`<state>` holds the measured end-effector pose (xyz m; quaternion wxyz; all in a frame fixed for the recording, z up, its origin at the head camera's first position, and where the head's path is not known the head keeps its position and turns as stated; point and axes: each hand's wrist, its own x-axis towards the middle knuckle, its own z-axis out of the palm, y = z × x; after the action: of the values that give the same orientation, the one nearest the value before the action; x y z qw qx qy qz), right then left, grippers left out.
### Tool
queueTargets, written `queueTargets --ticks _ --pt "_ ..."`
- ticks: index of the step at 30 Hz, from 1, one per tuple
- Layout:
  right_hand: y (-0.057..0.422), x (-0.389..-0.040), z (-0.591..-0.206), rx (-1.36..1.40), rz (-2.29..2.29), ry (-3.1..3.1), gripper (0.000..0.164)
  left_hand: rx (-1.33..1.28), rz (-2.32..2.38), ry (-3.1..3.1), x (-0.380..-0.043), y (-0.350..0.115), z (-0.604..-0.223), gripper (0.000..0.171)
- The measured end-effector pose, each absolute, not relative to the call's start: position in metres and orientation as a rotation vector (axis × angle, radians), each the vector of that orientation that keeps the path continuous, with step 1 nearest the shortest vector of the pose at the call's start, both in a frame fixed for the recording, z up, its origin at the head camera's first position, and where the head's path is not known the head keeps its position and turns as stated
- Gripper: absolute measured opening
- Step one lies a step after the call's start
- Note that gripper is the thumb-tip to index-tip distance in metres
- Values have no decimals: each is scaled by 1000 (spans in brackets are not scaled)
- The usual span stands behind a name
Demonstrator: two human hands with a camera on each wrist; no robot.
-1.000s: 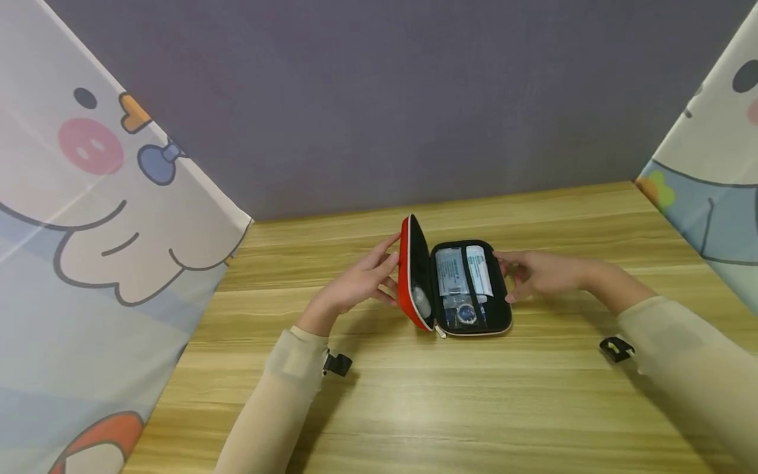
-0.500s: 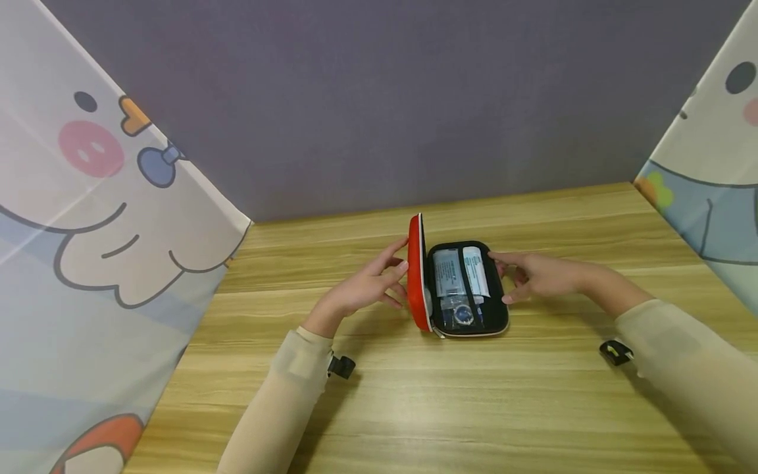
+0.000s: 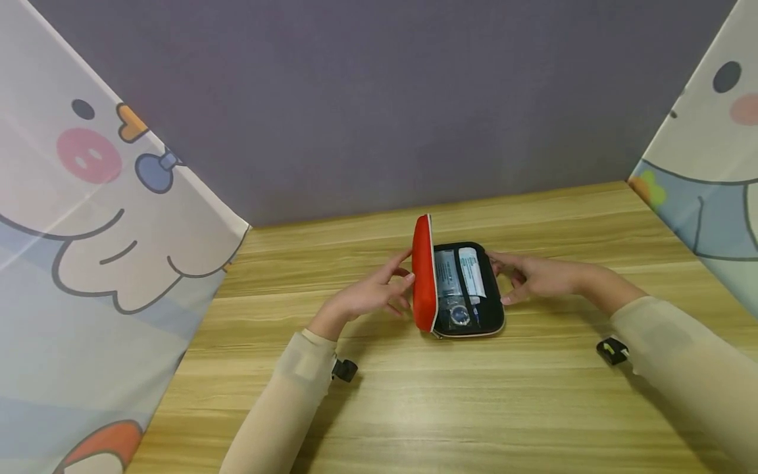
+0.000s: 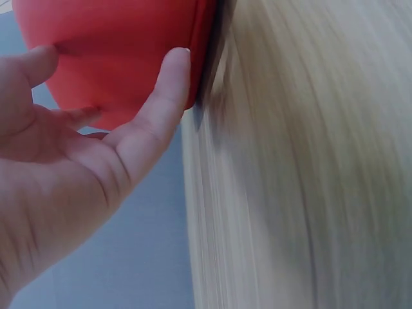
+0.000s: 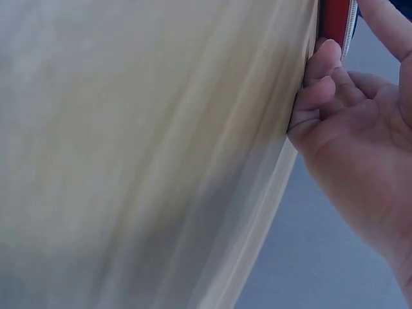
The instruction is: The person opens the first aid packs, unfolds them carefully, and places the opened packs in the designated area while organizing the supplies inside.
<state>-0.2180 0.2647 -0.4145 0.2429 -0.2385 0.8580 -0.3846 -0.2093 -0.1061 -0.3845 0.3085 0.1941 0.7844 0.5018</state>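
Observation:
A small red zip case stands part-way open on the table, its red lid [image 3: 423, 283] raised nearly upright on the left. The black-lined base [image 3: 491, 309] lies flat. Under a black elastic strap [image 3: 465, 280] sit a printed clear packet [image 3: 448, 273] and a white printed packet [image 3: 472, 271], with a round blue-and-white item [image 3: 459, 315] nearer the front. My left hand [image 3: 370, 293] touches the lid's outer face with spread fingertips, thumb low on it in the left wrist view. My right hand [image 3: 543, 276] rests its fingers against the base's right edge, some fingers bent near the table.
The wooden table [image 3: 468, 401] extends around the case. A grey wall panel [image 3: 379, 105] stands behind it, with cartoon-printed cloth [image 3: 177, 243] at both sides. Small black wrist devices [image 3: 345, 370] hang beside both sleeves.
The lid has swung to the right, from leaning outward to nearly upright, hiding its inside. My left hand has followed it rightward. My right hand has stayed at the base's edge.

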Motion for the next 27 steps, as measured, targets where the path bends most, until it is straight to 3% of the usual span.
queueTargets --ticks 17,27 --pt "282 -223 -421 -660 -1209 2078 117 541 1129 2143 -209 -94 -394 88" --pt "270 -217 -416 -685 -1065 2218 115 466 1230 2090 -210 -82 -402 94"
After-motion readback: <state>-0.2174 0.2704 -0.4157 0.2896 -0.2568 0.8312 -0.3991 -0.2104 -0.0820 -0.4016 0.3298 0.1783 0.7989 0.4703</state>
